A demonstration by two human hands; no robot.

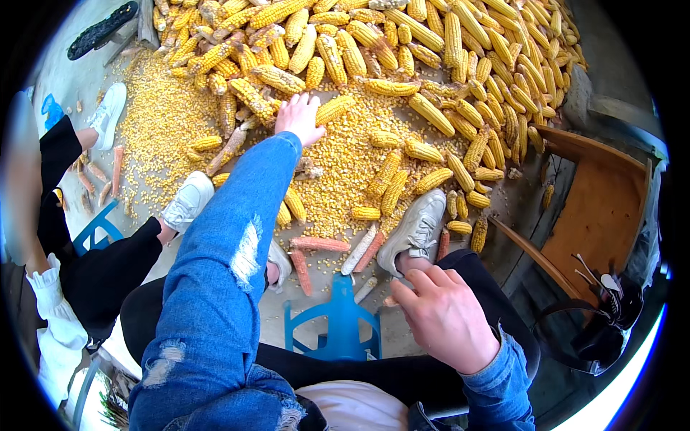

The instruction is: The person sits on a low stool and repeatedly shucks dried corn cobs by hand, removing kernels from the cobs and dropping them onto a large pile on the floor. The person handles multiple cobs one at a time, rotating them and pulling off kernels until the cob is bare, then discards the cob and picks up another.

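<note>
My left hand (299, 119) reaches out over the near edge of a heap of corn ears (377, 43), fingers apart. A yellow corn ear (335, 109) lies right beside it, its near end between the thumb and fingers; no closed grip shows. Closer to my body, my right hand (444, 312) is curled above my right knee, back of the hand up. A small tan bit (390, 301) shows at its fingertips; whether it is a piece of cob or the thumb is unclear. Loose corn kernels (339, 167) cover the floor between my shoes.
Stripped cobs (320, 244) lie before a blue plastic stool (342, 318) between my legs. At left are another person's white shoe (188, 200) and white sleeve (58, 307). A wooden chair (587, 226) with a black bag (604, 328) stands right. A black shoe-sole-shaped object (102, 30) lies far left.
</note>
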